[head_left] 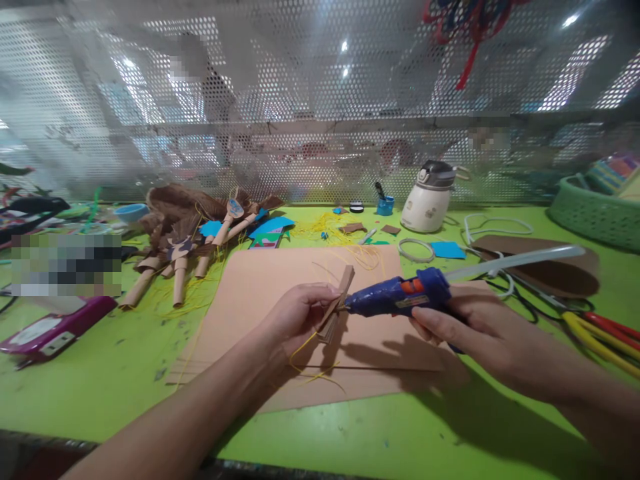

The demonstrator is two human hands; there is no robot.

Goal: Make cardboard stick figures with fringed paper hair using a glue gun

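In my left hand [305, 310] is a folded strip of brown paper [346, 281], pinched between thumb and fingers and tilted upward. A yellow string [296, 353] trails from its lower end. My right hand [475, 320] is wrapped round the handle of a blue hot glue gun [385, 297], with a clear glue stick [530, 259] out of its back. The gun's nozzle points left and meets the strip, or nearly so; I cannot tell if glue is coming out. Beneath both hands lie stacked sheets of tan paper [260, 287].
Rolled brown paper pieces [180, 273] with blue scraps pile up at the left, near a purple power strip [65, 330]. A white bottle [426, 200] stands behind. On the right are scissors [600, 340], brown card [550, 260] and a green basket [595, 213]. Perforated mesh [310, 147] closes the back.
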